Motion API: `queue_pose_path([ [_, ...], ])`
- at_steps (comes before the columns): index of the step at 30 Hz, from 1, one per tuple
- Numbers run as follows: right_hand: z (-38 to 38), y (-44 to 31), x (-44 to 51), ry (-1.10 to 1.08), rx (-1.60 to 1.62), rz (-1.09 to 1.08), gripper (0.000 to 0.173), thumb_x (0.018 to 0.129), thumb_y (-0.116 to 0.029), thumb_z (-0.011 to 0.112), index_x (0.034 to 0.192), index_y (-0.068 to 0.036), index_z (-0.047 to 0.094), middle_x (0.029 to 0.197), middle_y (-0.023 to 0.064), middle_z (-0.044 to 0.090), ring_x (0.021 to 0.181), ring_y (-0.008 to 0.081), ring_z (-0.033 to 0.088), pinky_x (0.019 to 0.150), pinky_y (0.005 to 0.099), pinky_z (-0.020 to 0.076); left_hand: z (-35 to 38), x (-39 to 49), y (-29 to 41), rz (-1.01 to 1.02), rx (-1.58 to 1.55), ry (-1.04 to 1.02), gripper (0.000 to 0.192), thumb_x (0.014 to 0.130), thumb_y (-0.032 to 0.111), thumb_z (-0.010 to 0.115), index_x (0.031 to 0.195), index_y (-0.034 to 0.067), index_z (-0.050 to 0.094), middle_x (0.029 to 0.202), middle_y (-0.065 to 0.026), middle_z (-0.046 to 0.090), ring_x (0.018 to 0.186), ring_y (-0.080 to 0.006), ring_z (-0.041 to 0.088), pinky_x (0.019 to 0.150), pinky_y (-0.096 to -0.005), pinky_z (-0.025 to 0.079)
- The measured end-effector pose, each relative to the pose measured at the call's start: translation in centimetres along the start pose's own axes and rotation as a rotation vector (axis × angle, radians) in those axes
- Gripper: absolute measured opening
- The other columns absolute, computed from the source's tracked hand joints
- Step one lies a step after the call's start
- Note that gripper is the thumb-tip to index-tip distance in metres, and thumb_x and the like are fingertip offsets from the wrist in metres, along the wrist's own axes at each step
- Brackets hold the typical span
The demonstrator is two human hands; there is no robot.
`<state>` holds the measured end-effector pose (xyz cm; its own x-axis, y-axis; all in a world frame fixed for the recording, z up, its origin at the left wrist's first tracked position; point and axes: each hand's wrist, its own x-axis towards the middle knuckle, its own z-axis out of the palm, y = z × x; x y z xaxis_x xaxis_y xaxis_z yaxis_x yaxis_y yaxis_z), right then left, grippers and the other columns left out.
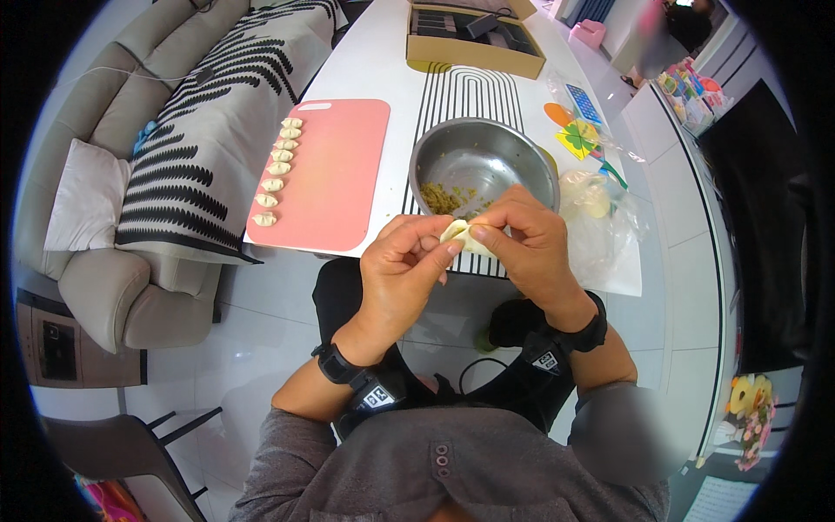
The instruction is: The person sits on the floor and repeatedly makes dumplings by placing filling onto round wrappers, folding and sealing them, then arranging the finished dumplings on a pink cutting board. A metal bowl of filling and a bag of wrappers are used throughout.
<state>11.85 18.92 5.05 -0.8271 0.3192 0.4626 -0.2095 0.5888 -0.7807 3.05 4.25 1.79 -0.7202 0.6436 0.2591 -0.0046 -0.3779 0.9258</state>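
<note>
Between both hands is a dumpling wrapper (477,244), partly folded, with a gap at its top. The fingertips of my left hand (412,251) pinch its left end, and the thumb and fingers of my right hand (526,236) pinch the fold near its middle. Just beyond the hands stands a steel bowl (486,147), holding some chopped greenish-brown filling (438,197) low on its left side. A pink cutting board (339,176) lies to the left, with several folded dumplings (279,168) in a row along its left edge. Whether filling lies inside the held wrapper cannot be told.
Right of the bowl lies a clear plastic bag (590,212) with pale dough-like rounds inside. An open cardboard box (473,57) of dark devices sits at the table's far end. A sofa (98,124) stands left. Another person (685,26) is at the far right.
</note>
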Motion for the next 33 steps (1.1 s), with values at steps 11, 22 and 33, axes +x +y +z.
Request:
queue_pose_path([
  [11,-0.9,-1.6,0.3,-0.042,-0.186,-0.219,0.005,0.074,-0.001,0.069,0.077,-0.003,0.065,0.072,0.0035,0.057,0.071,0.0140,0.052,0.064,0.0263,0.0425,-0.3,0.5,1.9,-0.078,0.149,-0.153,0.017,0.083,-0.004,0.063,0.100,-0.001,0.065,0.080,-0.0025,0.058,0.060,-0.0055,0.055,0.049,-0.0182,0.043],
  [22,-3.4,-2.2,-0.2,0.057,-0.100,-0.210,0.019,0.080,-0.001,0.066,0.099,0.000,0.066,0.081,0.0031,0.057,0.071,0.0104,0.052,0.064,0.0219,0.0413,-0.2,0.8,2.8,0.099,0.065,-0.218,0.015,0.083,-0.009,0.060,0.097,-0.005,0.066,0.091,-0.0118,0.062,0.065,-0.0113,0.060,0.055,-0.0211,0.050],
  [33,-3.0,-2.0,-2.0,0.033,0.103,0.140,0.013,0.078,-0.006,0.070,0.091,-0.003,0.069,0.073,0.0024,0.059,0.063,0.0087,0.050,0.057,0.0230,0.0406,0.2,0.5,1.4,0.247,0.056,-0.178,0.018,0.082,-0.012,0.059,0.098,-0.006,0.065,0.095,-0.0148,0.061,0.068,-0.0151,0.063,0.058,-0.0228,0.052],
])
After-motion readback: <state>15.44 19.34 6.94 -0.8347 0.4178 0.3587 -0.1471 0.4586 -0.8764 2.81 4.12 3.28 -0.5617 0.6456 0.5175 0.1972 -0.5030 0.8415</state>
